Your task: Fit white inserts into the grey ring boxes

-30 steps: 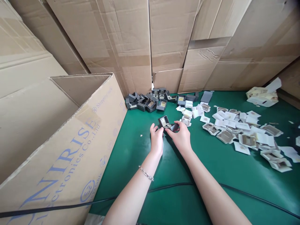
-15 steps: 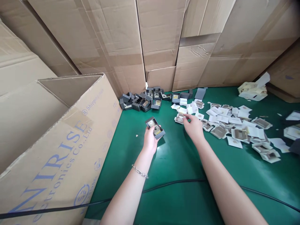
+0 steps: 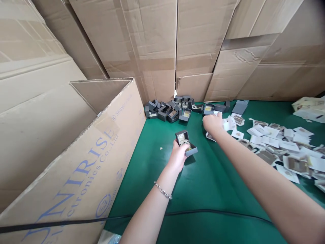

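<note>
My left hand (image 3: 179,156) is wrapped round a small dark grey hinged jewellery box (image 3: 185,139). Its lid stands up, and a pale lining and a yellowish patch show inside. Farther forward and right, my right hand (image 3: 212,124) reaches down with curled fingers at the near edge of some white card pieces (image 3: 229,124). Its fingertips are mostly hidden, so what they pinch does not show. Just beyond that hand sits another open grey box (image 3: 208,109). A pale insert (image 3: 210,136) lies partly under the hand.
Several dark grey boxes (image 3: 169,111) are heaped at the back. White cards and inserts (image 3: 279,142) spread across the right of the green table (image 3: 203,189). A large carton (image 3: 101,152) stands left, cardboard walls (image 3: 154,51) rise behind, and a black cable (image 3: 198,211) crosses in front.
My right hand has moved forward from a pale insert to the white pieces by the grey box. My left hand still holds its box, now turned a little. The view has swung left.
</note>
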The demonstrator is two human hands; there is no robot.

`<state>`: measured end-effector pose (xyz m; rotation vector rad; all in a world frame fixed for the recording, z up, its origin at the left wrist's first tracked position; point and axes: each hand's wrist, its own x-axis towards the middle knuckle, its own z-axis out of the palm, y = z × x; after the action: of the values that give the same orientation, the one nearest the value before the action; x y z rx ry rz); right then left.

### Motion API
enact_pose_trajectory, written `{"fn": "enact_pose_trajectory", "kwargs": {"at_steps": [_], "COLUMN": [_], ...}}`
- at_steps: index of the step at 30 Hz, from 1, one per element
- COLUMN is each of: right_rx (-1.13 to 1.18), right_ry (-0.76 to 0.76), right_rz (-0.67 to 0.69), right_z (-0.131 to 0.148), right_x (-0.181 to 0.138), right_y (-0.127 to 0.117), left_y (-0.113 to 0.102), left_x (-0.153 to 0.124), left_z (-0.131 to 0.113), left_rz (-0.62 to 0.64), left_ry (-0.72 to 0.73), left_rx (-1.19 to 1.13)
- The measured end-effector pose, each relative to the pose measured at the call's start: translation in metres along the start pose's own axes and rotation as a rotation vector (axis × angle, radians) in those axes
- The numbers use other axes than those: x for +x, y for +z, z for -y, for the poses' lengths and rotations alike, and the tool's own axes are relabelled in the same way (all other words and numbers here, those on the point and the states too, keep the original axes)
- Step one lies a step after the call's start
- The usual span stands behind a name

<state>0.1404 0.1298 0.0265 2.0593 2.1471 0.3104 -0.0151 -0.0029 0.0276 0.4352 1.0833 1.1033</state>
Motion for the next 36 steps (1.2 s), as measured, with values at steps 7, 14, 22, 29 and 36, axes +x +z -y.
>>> {"fn": "enact_pose_trajectory", "kwargs": {"at_steps": [7,14,22,29,36], "right_rx": [-0.031,-0.178,0.388,1.611,1.677], "right_ry": [-0.055,-0.140,-0.006,0.214,0.290], "right_rz": [-0.180,-0.119,-0.334,-0.014,-0.008], "right_z": [0.002,-0.003,-0.001,0.011,0.025], "right_x": [-0.014,-0.003,-0.049,-0.126,-0.139], "right_y": [0.007,0.002,-0.015,-0.005,0.000], "left_y": [-0.003,-0.005,-0.007,-0.006,-0.004], "left_x": [0.007,0.010,0.011,0.003,0.000], "left_z": [0.007,0.011,0.011,0.002,0.005], "left_rz": [-0.008,-0.004,0.035,0.207,0.330], "left_ry": [0.035,0.062,0.073,0.019,0.016], "left_rx": [0.034,0.075,0.033,-0.016,-0.036]}}
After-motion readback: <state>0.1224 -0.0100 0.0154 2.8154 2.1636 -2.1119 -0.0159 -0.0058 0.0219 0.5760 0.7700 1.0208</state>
